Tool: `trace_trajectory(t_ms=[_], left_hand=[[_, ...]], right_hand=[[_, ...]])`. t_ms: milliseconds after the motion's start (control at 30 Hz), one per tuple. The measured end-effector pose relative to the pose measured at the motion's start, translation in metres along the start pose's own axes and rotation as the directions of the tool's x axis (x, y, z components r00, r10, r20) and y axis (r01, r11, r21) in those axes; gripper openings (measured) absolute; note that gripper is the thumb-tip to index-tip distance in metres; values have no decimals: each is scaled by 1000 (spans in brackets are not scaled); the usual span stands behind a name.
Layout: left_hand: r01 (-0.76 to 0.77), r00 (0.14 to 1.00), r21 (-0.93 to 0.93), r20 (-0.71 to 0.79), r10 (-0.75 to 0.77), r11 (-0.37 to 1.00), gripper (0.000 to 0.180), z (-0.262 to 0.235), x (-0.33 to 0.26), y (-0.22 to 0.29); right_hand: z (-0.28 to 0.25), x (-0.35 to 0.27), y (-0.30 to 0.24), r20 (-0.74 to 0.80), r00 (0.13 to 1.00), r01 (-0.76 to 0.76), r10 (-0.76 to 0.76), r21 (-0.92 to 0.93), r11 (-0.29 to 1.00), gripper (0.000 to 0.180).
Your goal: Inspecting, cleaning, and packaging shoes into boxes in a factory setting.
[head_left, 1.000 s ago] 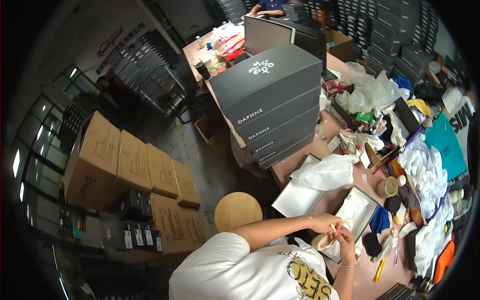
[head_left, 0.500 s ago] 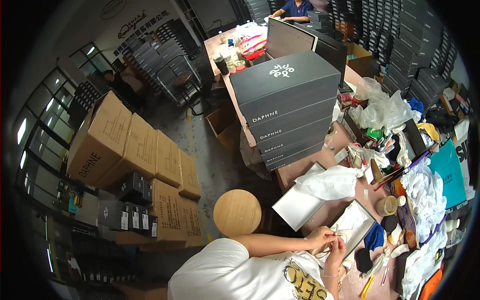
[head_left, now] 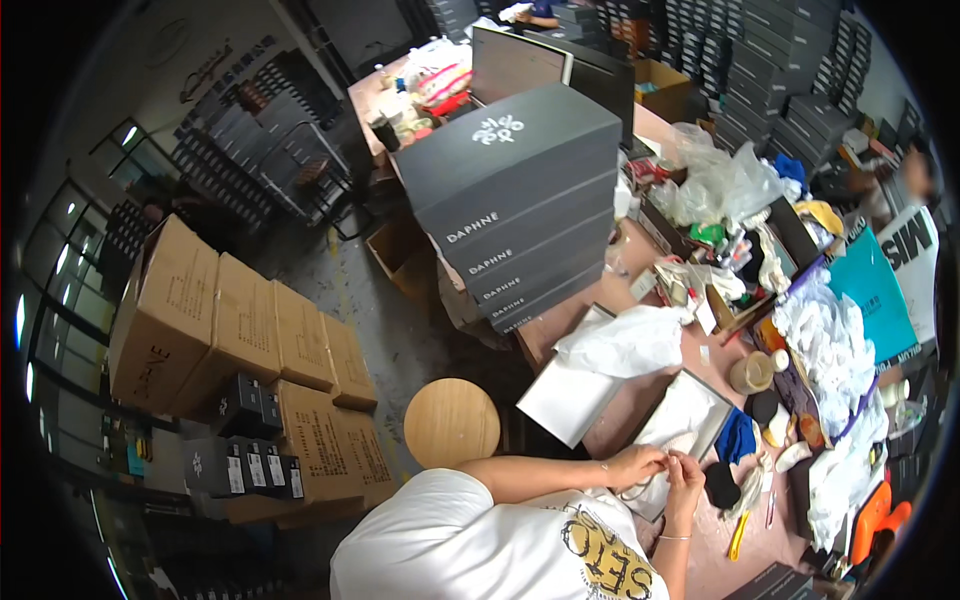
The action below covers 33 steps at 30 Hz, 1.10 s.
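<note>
My left hand (head_left: pixel 632 466) and my right hand (head_left: pixel 685 484) meet over the near end of an open shoe box (head_left: pixel 716 412) lined with white paper. Both have their fingertips pinched together, almost touching each other. Whatever is between them is too small to make out. Pale material (head_left: pixel 680 440), perhaps part of a shoe, lies in the box beyond the fingers, partly hidden by them. To the left of this box is a white box part (head_left: pixel 565 405), with crumpled tissue paper (head_left: pixel 630 340) over its far end.
A tall stack of dark grey shoe boxes (head_left: pixel 520 190) stands ahead on the pink table. Right of my hands are a blue cloth (head_left: pixel 736 437), a black pad (head_left: pixel 721 485), a yellow-handled tool (head_left: pixel 738 535) and a jar (head_left: pixel 750 374). A round wooden stool (head_left: pixel 452 423) and cardboard cartons (head_left: pixel 245 315) stand left.
The view has shifted, so the scene sits further left. My hands remain together over the box; their fingertips have moved slightly nearer to me. An orange-handled thing shows more at the lower right.
</note>
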State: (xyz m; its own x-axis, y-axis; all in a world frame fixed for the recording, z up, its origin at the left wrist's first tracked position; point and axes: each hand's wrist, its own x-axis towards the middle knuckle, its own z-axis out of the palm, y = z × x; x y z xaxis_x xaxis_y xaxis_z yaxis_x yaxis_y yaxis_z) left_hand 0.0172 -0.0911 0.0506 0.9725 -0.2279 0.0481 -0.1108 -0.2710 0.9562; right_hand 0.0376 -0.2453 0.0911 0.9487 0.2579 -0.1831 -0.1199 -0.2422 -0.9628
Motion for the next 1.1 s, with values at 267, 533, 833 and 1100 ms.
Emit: trace_trajectory(t_ms=[267,533,833,1100], left_hand=[[177,984,-41,42,-176,983,22,-9,1,6],[240,970,-70,43,-238,968,21,-5,-5,0],[195,980,-12,44,-195,981,19,-8,-2,2],[163,986,22,22,-164,986,17,-6,-1,0]], right_hand=[[3,-17,1,-80,996,34,-39,-61,998,16],[18,-31,32,34,906,-336,423,666,666,14],[17,-30,33,30,911,-333,411,643,690,8],[16,-24,32,137,830,-448,541,742,499,7]])
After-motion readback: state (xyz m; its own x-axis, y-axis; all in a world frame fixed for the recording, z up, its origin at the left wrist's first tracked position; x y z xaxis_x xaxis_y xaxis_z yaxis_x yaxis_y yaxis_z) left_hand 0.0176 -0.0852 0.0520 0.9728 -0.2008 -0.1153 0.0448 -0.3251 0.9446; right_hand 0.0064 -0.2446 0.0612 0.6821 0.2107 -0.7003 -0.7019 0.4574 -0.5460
